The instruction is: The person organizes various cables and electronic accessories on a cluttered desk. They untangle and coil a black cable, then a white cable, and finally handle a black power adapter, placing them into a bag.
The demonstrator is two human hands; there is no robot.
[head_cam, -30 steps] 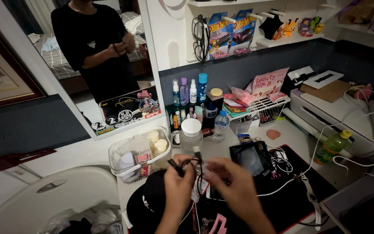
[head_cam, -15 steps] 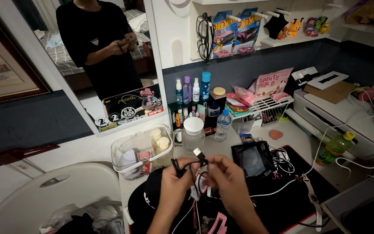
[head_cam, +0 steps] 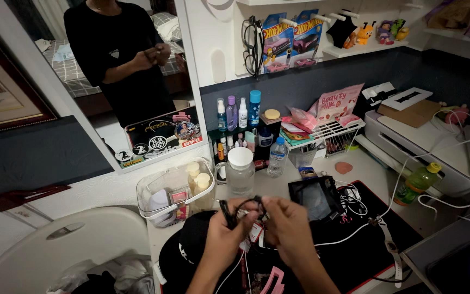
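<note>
My left hand and my right hand are raised together over the desk, both gripping a thin black cable that loops between them. The cable's plug end is tucked between my fingers and hard to make out. Under my hands lie a black cap, a pink hair claw and a black desk mat. A small black screen device sits just right of my right hand.
A mirror shows a person in a black shirt. A clear basket of jars, a white-lidded jar, a water bottle, spray bottles, a wire rack, a printer, a green bottle and white cables crowd the desk.
The cable's plug, which stuck up between my hands, has been drawn down into my fingers. My hands have closed in on each other a little.
</note>
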